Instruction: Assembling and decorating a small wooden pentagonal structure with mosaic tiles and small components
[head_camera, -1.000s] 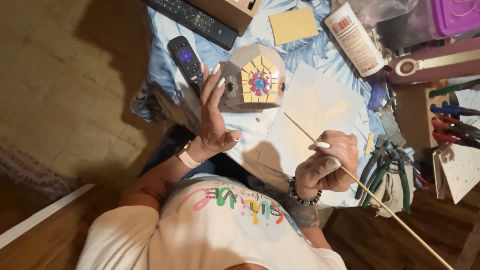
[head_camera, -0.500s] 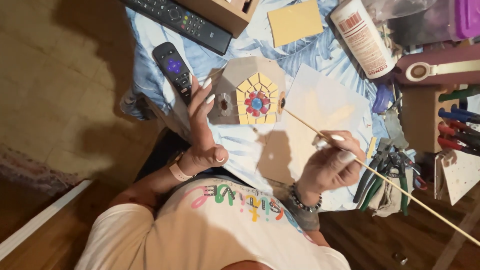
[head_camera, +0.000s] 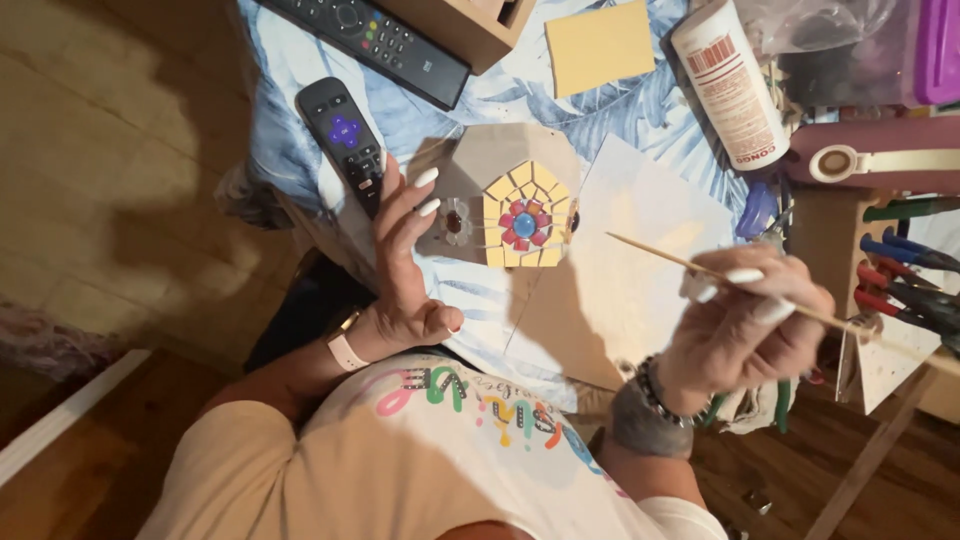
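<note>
My right hand (head_camera: 745, 325) was pinched on a thin wooden skewer (head_camera: 680, 262); its long axis ran diagonally, tip pointing toward the small mosaic birdhouse (head_camera: 505, 195) on the counter (head_camera: 520, 90). My left hand (head_camera: 405, 270), fingers spread, touched the birdhouse's side. A small remote (head_camera: 343, 135) lay beyond.

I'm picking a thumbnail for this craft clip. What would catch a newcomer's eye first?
The small house-shaped piece at centre, its yellow mosaic face set around a red and blue flower, steadied by the left hand. Next, the thin wooden stick pinched in the right hand, its tip pointing toward the mosaic. Above lie two remotes and a glue bottle.
</note>
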